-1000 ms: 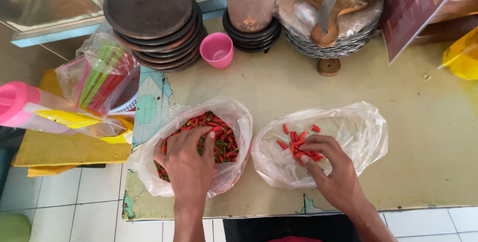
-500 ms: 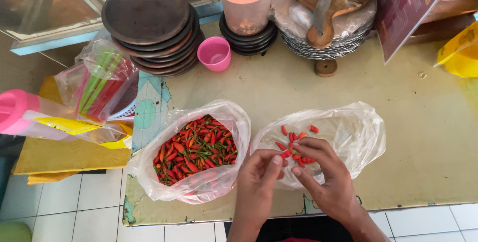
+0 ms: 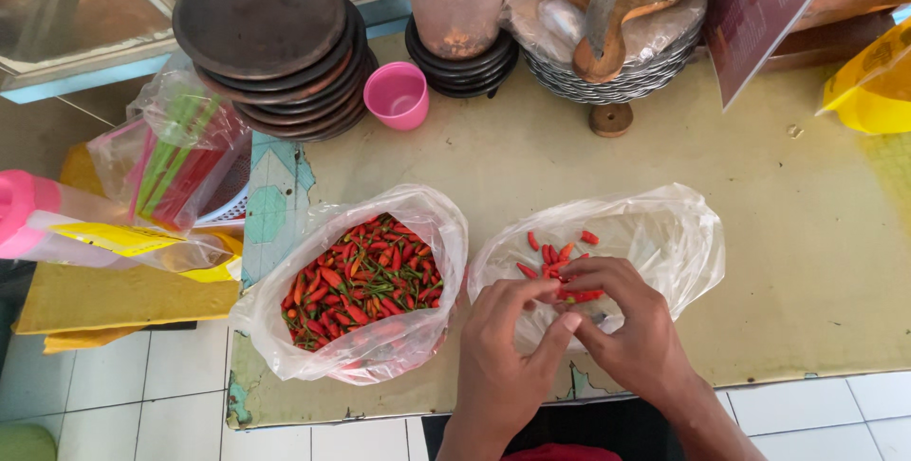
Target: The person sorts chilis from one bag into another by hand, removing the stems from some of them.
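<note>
- Where the two hands meet at lower centre of the frame, the left hand (image 3: pixel 503 342) and the right hand (image 3: pixel 626 328) pinch together over a small red chilli (image 3: pixel 581 296); whether both grip it, I cannot tell.
- That chilli sits at the mouth of the right plastic bag (image 3: pixel 664 233), which holds a few loose red chillies (image 3: pixel 555 252).
- Just left, touching it, the left plastic bag (image 3: pixel 427 224) is full of red chillies with green stems (image 3: pixel 361 281).
- A pink cup (image 3: pixel 397 94) stands in the upper middle, beside a stack of dark plates (image 3: pixel 266 34).
</note>
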